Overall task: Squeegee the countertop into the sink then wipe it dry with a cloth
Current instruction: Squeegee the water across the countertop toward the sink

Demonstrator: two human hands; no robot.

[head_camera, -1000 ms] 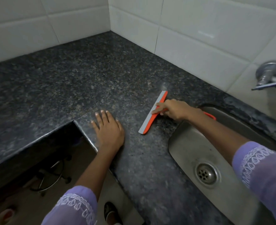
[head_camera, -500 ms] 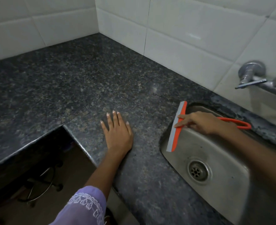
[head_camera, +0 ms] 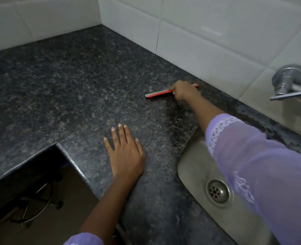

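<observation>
A dark speckled granite countertop [head_camera: 71, 89] runs into a tiled corner. My right hand [head_camera: 182, 91] is stretched out near the back wall and grips an orange squeegee [head_camera: 157, 94] with a grey blade, its blade edge resting on the counter and pointing left. Flat on the counter near the front edge lies my left hand [head_camera: 126, 154], fingers spread, holding nothing. The steel sink [head_camera: 195, 167] with its round drain [head_camera: 217, 190] sits at the lower right, partly covered by my lilac sleeve. No cloth is in view.
White wall tiles [head_camera: 199, 41] back the counter. A chrome tap [head_camera: 287, 82] sticks out of the wall at the right, above the sink. The counter has an inner corner edge [head_camera: 57, 144] at the left, with a dark opening and floor below.
My right hand has carried the squeegee from the sink's rim back up onto the counter by the wall. My left hand has stayed flat in place.
</observation>
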